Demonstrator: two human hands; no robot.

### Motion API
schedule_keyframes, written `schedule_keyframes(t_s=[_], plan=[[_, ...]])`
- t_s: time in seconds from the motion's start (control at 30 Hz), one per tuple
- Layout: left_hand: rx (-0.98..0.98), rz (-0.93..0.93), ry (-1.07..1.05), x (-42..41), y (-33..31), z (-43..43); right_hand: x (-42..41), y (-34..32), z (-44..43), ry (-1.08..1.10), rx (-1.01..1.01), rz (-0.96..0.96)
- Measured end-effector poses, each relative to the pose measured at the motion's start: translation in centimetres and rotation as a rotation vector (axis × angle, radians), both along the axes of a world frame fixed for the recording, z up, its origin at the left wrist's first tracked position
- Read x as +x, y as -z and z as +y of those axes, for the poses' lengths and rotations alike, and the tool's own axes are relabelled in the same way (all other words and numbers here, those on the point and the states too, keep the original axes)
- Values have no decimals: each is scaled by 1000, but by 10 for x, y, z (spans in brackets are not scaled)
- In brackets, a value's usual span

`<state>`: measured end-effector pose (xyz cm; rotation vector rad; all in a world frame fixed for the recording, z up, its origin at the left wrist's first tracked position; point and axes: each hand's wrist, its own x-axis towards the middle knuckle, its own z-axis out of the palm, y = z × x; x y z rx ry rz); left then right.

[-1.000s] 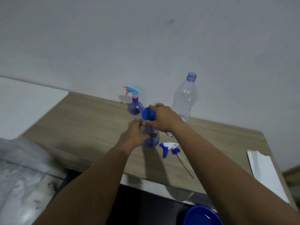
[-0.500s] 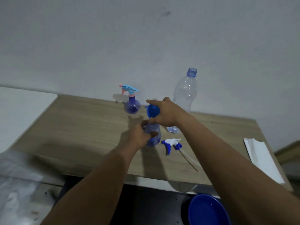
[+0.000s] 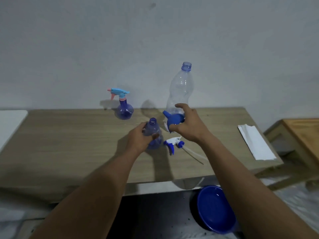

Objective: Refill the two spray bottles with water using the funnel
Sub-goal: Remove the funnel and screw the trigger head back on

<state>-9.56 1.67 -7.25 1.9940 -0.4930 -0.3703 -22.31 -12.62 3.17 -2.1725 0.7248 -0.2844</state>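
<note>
No brand, label or writing readable anywhere, everything plain plastic. Far left: corner of a white surface (image 3: 10, 121), then the wood-grain table (image 3: 69, 144) pushed up against a bare grey wall (image 3: 155, 40).

Back left of the table: capped spray bottle (image 3: 124, 110), round purple body, light blue and pink trigger head, upright near the wall, well apart from both hands.

Middle: left hand (image 3: 138, 139) wrapped around the open spray bottle (image 3: 152, 130), fingers curled on the body, neck uncapped and pointing up, bottle standing on the table. Just right of that, blue funnel (image 3: 173, 120) gripped in the right hand (image 3: 188, 125), thumb under and fingers over the bowl, spout tilted up and to the left, held off to the side of the open neck and not touching it. A second ago sat right on top of that bottle, so lifted away and swung right since then. Camera also tipped down a bit, more floor visible now.

Behind the funnel: tall clear water bottle (image 3: 180, 90), cap off, upright near the wall. In front of the right hand: loose white and blue trigger sprayer (image 3: 172, 144) lying flat with its dip tube trailing to the right.

Right edge of the table: folded white paper (image 3: 255, 142). Beyond it, part of a lighter wooden stand (image 3: 300, 135). Down below the table edge, blue bowl (image 3: 215, 209) on a dark floor.
</note>
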Motion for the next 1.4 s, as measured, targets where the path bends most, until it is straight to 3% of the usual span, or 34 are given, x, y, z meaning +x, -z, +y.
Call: schedule_keyframes(t_s=[0.27,0.5,0.7,0.8,0.97,1.17,1.27,1.4], plan=[[-28,-26,37,5,10,1,-33,102,46,107,25,-70],[-20,-10,82,7,11,5,-52,158,78,13,5,70],[-30,6,77,5,11,5,-57,167,77,-17,-50,127],[-31,12,64,4,12,5,-58,158,69,-51,-180,158],[-32,24,66,0,10,5,-45,135,33,38,-320,31],[45,-19,51,-1,14,7,-7,140,-28,-90,-226,379],[38,-9,54,1,19,7,6,147,-49,-205,-289,538],[-8,20,58,1,18,7,18,145,-59,-202,-301,531]])
